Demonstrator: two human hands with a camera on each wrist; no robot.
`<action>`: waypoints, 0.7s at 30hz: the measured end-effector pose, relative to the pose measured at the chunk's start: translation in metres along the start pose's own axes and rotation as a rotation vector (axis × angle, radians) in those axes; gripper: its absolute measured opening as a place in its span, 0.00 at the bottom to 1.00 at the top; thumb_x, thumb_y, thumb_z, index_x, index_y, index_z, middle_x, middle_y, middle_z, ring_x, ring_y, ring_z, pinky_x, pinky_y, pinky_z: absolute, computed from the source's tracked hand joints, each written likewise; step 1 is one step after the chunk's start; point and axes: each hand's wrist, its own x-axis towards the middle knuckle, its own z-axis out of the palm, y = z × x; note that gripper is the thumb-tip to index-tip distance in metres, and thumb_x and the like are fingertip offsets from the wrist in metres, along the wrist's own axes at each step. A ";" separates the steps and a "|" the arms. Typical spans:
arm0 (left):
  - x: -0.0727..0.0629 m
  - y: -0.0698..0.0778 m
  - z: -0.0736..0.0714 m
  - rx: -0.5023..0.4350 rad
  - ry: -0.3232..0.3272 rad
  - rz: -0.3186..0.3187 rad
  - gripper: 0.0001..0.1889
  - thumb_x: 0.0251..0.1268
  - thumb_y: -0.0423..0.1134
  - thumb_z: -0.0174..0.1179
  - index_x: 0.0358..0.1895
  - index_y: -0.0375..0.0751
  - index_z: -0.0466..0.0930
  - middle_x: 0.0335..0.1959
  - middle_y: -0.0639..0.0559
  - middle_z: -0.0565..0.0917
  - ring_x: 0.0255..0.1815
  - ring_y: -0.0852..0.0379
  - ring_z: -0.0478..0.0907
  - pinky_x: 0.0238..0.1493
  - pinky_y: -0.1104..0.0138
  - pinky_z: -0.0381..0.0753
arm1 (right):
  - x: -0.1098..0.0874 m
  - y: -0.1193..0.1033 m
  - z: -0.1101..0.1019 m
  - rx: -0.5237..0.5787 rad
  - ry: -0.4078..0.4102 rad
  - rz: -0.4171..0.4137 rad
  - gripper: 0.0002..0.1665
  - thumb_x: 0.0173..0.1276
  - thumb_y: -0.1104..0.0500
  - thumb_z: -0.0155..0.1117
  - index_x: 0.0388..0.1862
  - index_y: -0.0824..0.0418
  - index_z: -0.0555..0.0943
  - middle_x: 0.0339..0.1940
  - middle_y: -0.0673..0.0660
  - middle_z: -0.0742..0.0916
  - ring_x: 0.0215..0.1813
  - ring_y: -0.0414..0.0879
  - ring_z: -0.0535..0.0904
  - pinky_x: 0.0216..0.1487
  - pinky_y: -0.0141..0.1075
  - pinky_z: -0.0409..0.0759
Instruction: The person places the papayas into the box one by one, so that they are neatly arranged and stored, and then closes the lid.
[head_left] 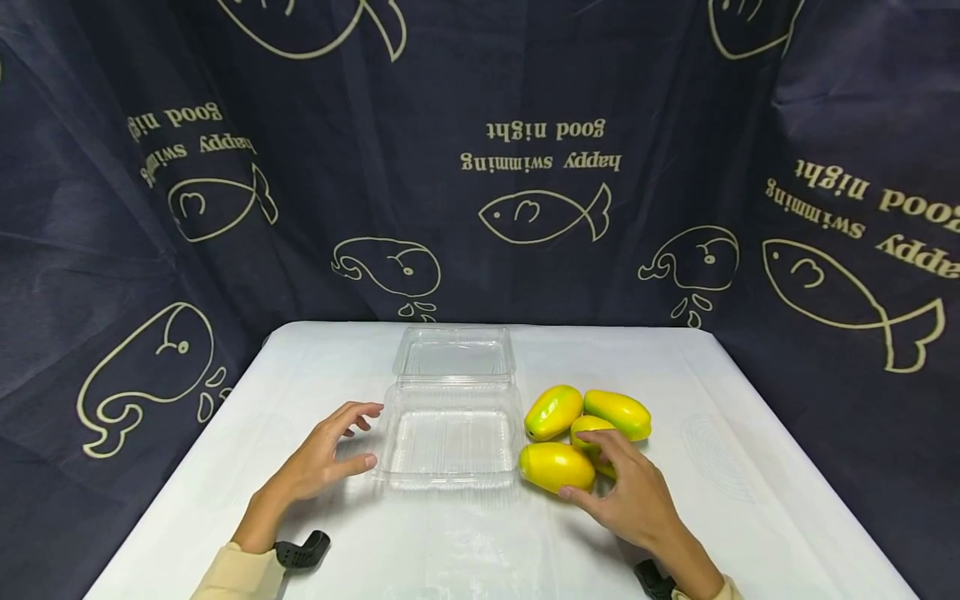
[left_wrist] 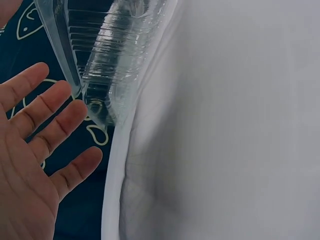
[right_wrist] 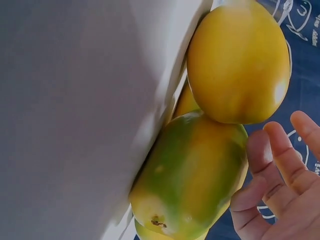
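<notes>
A clear plastic clamshell box point(head_left: 452, 440) lies with its lid point(head_left: 454, 353) folded back, away from me. Beside its left rim is my left hand point(head_left: 318, 454), fingers spread and holding nothing; in the left wrist view the hand point(left_wrist: 37, 145) is next to the box's ribbed wall point(left_wrist: 112, 47). Several yellow-green papayas sit together right of the box, the nearest papaya point(head_left: 557, 467) close to the rim. Over them my right hand point(head_left: 633, 496) reaches with parted fingers, its thumb by the nearest papaya. In the right wrist view its fingers are beside a green-streaked papaya point(right_wrist: 190, 170); contact cannot be told.
The white-covered table point(head_left: 750, 508) holds the box and the fruit. A dark curtain point(head_left: 540, 283) printed with fish and whales hangs behind the table and along both sides. Each wrist wears a black band point(head_left: 302, 551).
</notes>
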 end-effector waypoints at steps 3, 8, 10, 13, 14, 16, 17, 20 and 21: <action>0.000 -0.001 0.000 -0.011 -0.006 -0.008 0.37 0.57 0.38 0.71 0.71 0.55 0.67 0.63 0.45 0.78 0.53 0.47 0.77 0.51 0.55 0.80 | 0.001 0.000 0.001 -0.004 -0.014 0.000 0.44 0.46 0.33 0.80 0.61 0.49 0.79 0.55 0.45 0.83 0.42 0.39 0.82 0.38 0.36 0.82; 0.000 -0.001 -0.001 0.009 -0.019 -0.001 0.37 0.56 0.39 0.72 0.70 0.53 0.68 0.62 0.47 0.78 0.52 0.48 0.77 0.51 0.55 0.80 | 0.003 -0.001 0.004 -0.032 -0.031 -0.001 0.44 0.44 0.33 0.81 0.59 0.49 0.80 0.53 0.44 0.83 0.39 0.36 0.79 0.34 0.30 0.77; 0.001 -0.002 -0.003 0.026 -0.026 0.009 0.37 0.56 0.40 0.73 0.70 0.53 0.68 0.63 0.49 0.77 0.52 0.48 0.77 0.51 0.55 0.80 | 0.003 -0.001 0.004 -0.053 -0.032 -0.006 0.44 0.43 0.32 0.81 0.59 0.48 0.80 0.52 0.43 0.83 0.39 0.35 0.78 0.34 0.30 0.77; 0.002 -0.003 -0.004 0.044 -0.035 0.020 0.37 0.56 0.41 0.73 0.70 0.52 0.68 0.63 0.51 0.77 0.52 0.49 0.78 0.51 0.55 0.80 | 0.003 -0.001 0.005 -0.085 -0.025 -0.018 0.44 0.43 0.32 0.81 0.58 0.47 0.81 0.52 0.43 0.83 0.40 0.35 0.79 0.35 0.32 0.79; 0.002 -0.003 -0.004 0.045 -0.041 0.018 0.37 0.56 0.41 0.73 0.70 0.53 0.68 0.63 0.51 0.77 0.52 0.49 0.78 0.52 0.55 0.80 | 0.003 -0.001 0.005 -0.092 -0.023 -0.022 0.44 0.43 0.32 0.81 0.58 0.47 0.81 0.52 0.43 0.83 0.41 0.35 0.80 0.35 0.34 0.79; 0.002 -0.004 -0.003 0.043 -0.049 0.016 0.37 0.57 0.42 0.73 0.70 0.53 0.68 0.63 0.51 0.77 0.53 0.49 0.78 0.52 0.55 0.80 | 0.003 -0.001 0.006 -0.104 -0.019 -0.030 0.44 0.42 0.32 0.81 0.58 0.46 0.81 0.52 0.43 0.84 0.43 0.36 0.80 0.37 0.36 0.80; 0.002 -0.004 -0.002 0.044 -0.051 0.014 0.37 0.57 0.42 0.73 0.71 0.54 0.68 0.63 0.51 0.77 0.53 0.49 0.78 0.52 0.55 0.80 | 0.003 0.000 0.006 -0.106 -0.019 -0.033 0.43 0.42 0.32 0.81 0.58 0.46 0.81 0.52 0.43 0.84 0.44 0.37 0.81 0.37 0.37 0.81; 0.002 -0.005 -0.001 0.043 -0.053 0.008 0.36 0.57 0.43 0.73 0.70 0.55 0.68 0.63 0.51 0.77 0.53 0.50 0.78 0.51 0.54 0.80 | 0.003 0.000 0.007 -0.111 -0.018 -0.037 0.43 0.42 0.32 0.82 0.57 0.44 0.81 0.51 0.43 0.84 0.45 0.38 0.81 0.38 0.38 0.82; 0.003 -0.004 -0.001 0.043 -0.051 0.009 0.36 0.57 0.44 0.73 0.70 0.54 0.68 0.62 0.50 0.77 0.52 0.50 0.78 0.51 0.54 0.80 | 0.003 0.000 0.007 -0.114 -0.017 -0.036 0.43 0.41 0.32 0.82 0.57 0.44 0.81 0.51 0.42 0.84 0.45 0.38 0.82 0.38 0.38 0.82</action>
